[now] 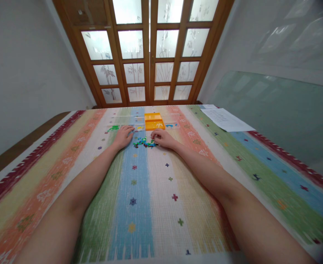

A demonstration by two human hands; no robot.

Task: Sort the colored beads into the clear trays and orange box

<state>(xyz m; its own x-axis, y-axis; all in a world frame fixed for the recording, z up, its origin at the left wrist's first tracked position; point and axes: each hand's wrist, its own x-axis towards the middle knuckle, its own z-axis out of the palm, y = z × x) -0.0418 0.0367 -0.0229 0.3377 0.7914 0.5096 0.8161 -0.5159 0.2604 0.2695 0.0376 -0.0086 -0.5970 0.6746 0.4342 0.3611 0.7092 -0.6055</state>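
Observation:
A loose pile of small green, blue and dark red pieces (144,143) lies on the striped cloth between my hands. My left hand (124,135) rests left of the pile, fingers extended near a clear box with yellow pieces (139,128). My right hand (161,138) is at the pile's right edge, its fingers curled together; anything between the fingertips is too small to make out. Behind the hands is an open orange box (154,116) with white pieces inside. Green pieces (113,128) sit in a clear box at the left, blue pieces (171,125) in one at the right.
The striped tablecloth (134,183) covers the table. Printed white sheets (224,119) lie at the back right. Beyond the table's far edge stands a wooden door with glass panes (134,73). A greenish glass panel (274,106) leans at the right wall.

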